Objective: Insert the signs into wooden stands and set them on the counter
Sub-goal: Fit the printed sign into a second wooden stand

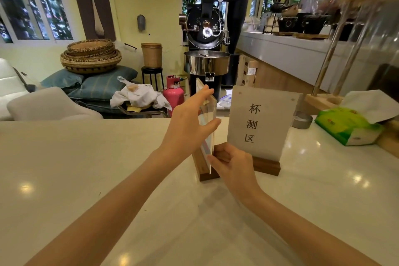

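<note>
A clear acrylic sign (207, 136) stands edge-on to me in a wooden stand (205, 171) on the white counter (86, 168). My left hand (190, 121) grips the sign's upper part, thumb on the near edge and fingers over the top. My right hand (232, 164) pinches the sign's lower edge just above the stand. To the right, a frosted sign with three black characters (262, 123) sits upright in its own dark wooden stand (266, 165), facing me.
A green tissue pack (347, 127) lies at the counter's right, with a small metal tin (302, 119) behind the frosted sign. A wooden-based rack with metal rods (323, 99) stands at far right. Beyond the counter are a coffee roaster (207, 34) and a pink gas cylinder (173, 90).
</note>
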The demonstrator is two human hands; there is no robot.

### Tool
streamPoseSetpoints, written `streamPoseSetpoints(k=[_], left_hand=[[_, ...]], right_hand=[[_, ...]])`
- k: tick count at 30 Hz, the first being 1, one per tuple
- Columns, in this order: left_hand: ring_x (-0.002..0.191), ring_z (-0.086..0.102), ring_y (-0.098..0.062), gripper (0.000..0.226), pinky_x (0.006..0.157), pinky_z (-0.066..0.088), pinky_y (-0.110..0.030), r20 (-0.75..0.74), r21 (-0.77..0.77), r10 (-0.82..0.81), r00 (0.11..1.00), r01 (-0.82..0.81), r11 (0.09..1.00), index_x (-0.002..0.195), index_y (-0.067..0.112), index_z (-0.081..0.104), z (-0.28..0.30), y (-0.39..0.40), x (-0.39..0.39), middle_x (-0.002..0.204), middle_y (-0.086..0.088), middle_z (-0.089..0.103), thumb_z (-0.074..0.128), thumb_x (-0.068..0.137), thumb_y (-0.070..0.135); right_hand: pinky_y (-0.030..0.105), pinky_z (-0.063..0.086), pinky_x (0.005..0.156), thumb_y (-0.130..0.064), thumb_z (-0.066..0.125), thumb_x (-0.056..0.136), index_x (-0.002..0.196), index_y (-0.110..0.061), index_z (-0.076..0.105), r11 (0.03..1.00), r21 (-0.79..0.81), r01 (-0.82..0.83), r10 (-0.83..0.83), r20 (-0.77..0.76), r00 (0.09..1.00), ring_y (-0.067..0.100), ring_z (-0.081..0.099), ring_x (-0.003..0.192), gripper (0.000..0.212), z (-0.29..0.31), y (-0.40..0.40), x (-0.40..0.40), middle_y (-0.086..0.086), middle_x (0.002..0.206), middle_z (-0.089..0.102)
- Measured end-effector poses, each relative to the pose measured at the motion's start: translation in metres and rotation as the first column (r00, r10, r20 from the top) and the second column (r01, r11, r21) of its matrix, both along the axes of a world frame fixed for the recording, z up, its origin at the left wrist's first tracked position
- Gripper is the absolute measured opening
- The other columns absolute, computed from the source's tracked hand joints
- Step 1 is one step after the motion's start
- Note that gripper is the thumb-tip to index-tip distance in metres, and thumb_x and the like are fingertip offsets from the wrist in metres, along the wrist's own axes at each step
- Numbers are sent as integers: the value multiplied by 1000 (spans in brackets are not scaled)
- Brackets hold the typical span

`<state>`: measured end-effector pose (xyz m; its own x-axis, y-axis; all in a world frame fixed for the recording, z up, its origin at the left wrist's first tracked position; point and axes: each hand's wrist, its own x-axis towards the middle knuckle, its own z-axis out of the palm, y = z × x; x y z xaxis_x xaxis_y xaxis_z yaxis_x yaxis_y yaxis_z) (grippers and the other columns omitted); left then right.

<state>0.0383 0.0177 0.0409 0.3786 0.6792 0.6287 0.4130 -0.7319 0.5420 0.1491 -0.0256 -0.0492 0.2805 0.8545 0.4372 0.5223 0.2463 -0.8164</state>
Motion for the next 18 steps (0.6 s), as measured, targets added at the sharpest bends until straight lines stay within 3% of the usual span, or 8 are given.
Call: streamPoseSetpoints(k=[5, 11, 15, 18], left_hand=[[124, 46, -16, 61, 104, 41, -31, -13, -12, 1, 1000, -1, 1000, 131, 17, 40, 0, -1, 2, 138, -4, 48, 67, 77, 16], [127, 41, -14, 60, 99, 31, -22, -61, -8, 17, 998, -18, 1000, 132, 19, 39, 8, -3, 0, 141, -2, 44, 65, 78, 21], [133, 34, -16, 61, 109, 28, -32, -12, 97, 53, 999, -52, 994, 132, 17, 39, 19, -20, 7, 144, -6, 40, 65, 77, 22], [126, 39, -12, 62, 104, 34, -27, 87, 99, 70, 994, -78, 992, 131, 18, 39, 19, -28, 10, 139, -5, 46, 66, 77, 25]], right_hand=[[16, 52, 76, -15, 67, 79, 96, -7, 64, 997, -76, -14, 11, -37, 999, 7, 64, 79, 19, 4, -3, 2, -5, 80, 65], [25, 52, 86, -13, 66, 80, 101, -11, 63, 991, -135, -5, -1, -44, 999, 13, 65, 92, 21, 12, -20, 31, 3, 99, 69], [7, 50, 68, -13, 67, 79, 93, -13, 65, 985, -149, 83, -83, 7, 997, 8, 65, 83, 15, 15, -35, 66, 1, 89, 69], [8, 50, 61, -13, 67, 78, 86, -14, 67, 976, -140, 166, -161, 45, 986, 10, 65, 76, 8, 17, -45, 89, 0, 81, 68]])
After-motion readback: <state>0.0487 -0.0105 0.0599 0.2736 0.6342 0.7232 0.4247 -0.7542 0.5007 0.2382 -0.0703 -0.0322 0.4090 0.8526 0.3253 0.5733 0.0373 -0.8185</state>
